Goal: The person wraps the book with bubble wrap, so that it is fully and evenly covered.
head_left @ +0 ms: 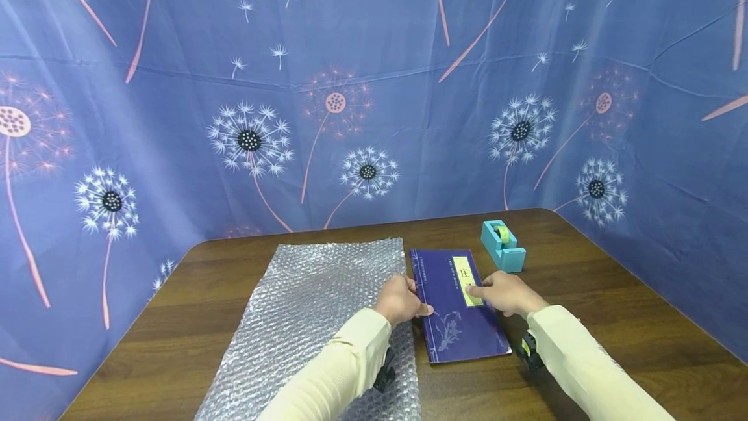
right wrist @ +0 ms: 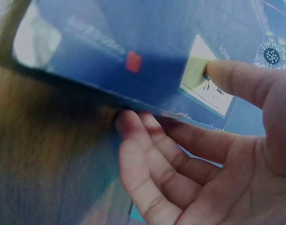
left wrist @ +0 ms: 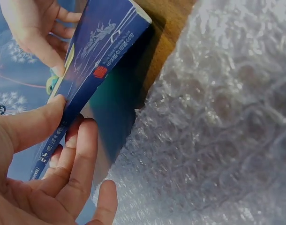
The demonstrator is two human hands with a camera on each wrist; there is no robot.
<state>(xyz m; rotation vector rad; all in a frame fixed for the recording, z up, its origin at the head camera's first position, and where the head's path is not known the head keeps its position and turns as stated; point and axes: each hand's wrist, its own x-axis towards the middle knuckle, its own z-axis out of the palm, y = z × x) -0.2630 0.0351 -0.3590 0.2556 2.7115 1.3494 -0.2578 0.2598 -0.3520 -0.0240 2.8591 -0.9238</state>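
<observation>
Both hands hold a thin dark-blue book (head_left: 452, 307) with a yellow title label on its cover. My left hand (head_left: 400, 301) grips its spine side, thumb on the cover and fingers underneath, as the left wrist view shows. At the opposite long edge, my right hand (head_left: 507, 293) pinches it, thumb pressed on the label (right wrist: 204, 82) and fingers below. In the left wrist view the book (left wrist: 94, 51) is tilted, its spine toward the camera. A sheet of clear bubble wrap (head_left: 310, 317) lies flat just left of the book, partly beneath the left forearm.
A turquoise tape dispenser (head_left: 504, 249) with a yellowish roll stands behind the right hand. Everything rests on a brown wooden table (head_left: 590, 291). A blue curtain (head_left: 409, 83) with a dandelion print hangs along the table's back and sides.
</observation>
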